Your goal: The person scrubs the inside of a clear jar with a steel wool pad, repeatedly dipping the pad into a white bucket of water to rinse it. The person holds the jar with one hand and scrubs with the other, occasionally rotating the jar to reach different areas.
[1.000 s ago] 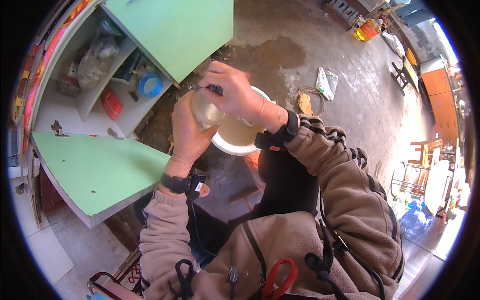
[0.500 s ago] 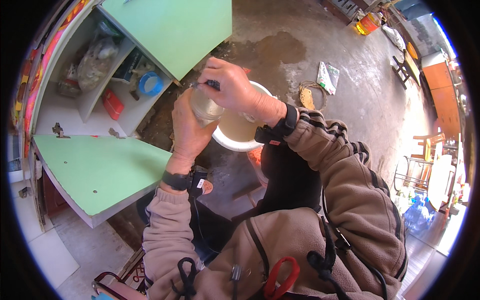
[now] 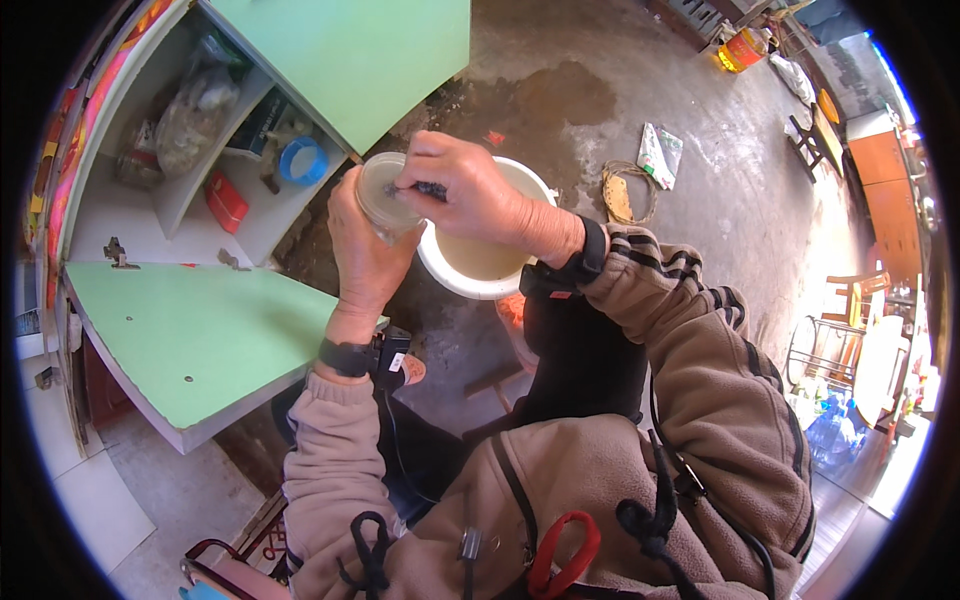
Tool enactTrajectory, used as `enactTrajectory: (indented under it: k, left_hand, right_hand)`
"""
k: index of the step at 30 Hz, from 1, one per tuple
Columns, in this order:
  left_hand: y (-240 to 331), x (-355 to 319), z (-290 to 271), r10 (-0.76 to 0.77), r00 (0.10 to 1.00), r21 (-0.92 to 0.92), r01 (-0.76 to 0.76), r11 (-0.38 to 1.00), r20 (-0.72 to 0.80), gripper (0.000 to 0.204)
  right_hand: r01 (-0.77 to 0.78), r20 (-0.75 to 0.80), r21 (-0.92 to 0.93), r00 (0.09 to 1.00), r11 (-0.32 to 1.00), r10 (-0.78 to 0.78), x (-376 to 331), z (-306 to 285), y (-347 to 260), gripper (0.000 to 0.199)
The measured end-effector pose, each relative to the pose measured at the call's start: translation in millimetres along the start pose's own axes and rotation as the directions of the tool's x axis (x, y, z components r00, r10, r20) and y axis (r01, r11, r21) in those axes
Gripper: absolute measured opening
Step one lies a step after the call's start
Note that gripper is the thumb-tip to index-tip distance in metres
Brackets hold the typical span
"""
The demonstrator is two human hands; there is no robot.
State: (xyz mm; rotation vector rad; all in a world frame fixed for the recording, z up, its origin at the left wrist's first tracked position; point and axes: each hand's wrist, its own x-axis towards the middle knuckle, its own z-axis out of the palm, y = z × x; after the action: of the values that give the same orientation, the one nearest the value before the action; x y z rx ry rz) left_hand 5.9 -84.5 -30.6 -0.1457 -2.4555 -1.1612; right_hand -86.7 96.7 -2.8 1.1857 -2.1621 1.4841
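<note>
1. Left hand [image 3: 365, 250] is wrapped around a clear glass jar [image 3: 385, 195], fingers closed on its side, holding it tilted with its open mouth facing up toward the camera.
2. Right hand [image 3: 470, 195] sits over the jar's mouth, fingertips pinched together on a small dark scrubbing piece [image 3: 430, 188] pressed against the rim — whether it reaches inside I cannot tell.
3. Jar and both hands hang just above the left edge of a white basin [image 3: 480, 285], which holds cloudy yellowish water and stands on the wet concrete floor [image 3: 620, 110].
4. Against the picture half a second ago, the jar sits a little further left of the basin and the right hand has turned over it, so the dark piece now shows at the fingertips; both grips are unchanged.
5. Both wrists carry dark bands, and the brown fleece sleeves come in from the lower edge.
6. Left of the hands stands an open cupboard [image 3: 130, 215] with pale green doors [image 3: 190, 340]; its shelves hold a blue round lid [image 3: 303, 160], a small red box [image 3: 227, 202] and a plastic bag [image 3: 195, 120].
7. Farther out on the floor lie a coil of cord [image 3: 625, 190] and a small packet [image 3: 658, 152], well apart from the basin.
</note>
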Motion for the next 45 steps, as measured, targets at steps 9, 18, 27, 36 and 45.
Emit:
enactTrajectory:
  k: [9,18,27,36,45]
  left_hand:
    - [-2,-1,-1,0.033,0.999,-0.005,-0.033,0.999,0.008,0.1]
    - [0,-1,-1,0.016,1.0,0.037,-0.015,0.999,-0.009,0.101]
    - [1,-2,-3,0.021,1.0,0.133,-0.02,0.991,-0.008,0.1]
    - [0,-2,-2,-0.011,1.0,0.057,0.012,0.998,-0.004,0.099]
    - [-9,1,-3,-0.079,0.993,-0.125,0.068,0.99,-0.085,0.097]
  right_hand:
    - [0.004,0.007,0.036,1.0,0.999,-0.005,1,-1,-2,0.006]
    - [0.045,0.097,0.028,0.994,0.999,-0.048,-1,-1,-1,0.005]
    - [0.08,0.089,0.01,0.993,0.997,-0.081,-2,1,4,0.004]
    - [0.006,0.028,0.013,1.0,1.0,-0.006,-1,3,5,0.005]
    - [-0.064,0.109,0.025,0.992,0.998,0.061,-7,-7,10,0.007]
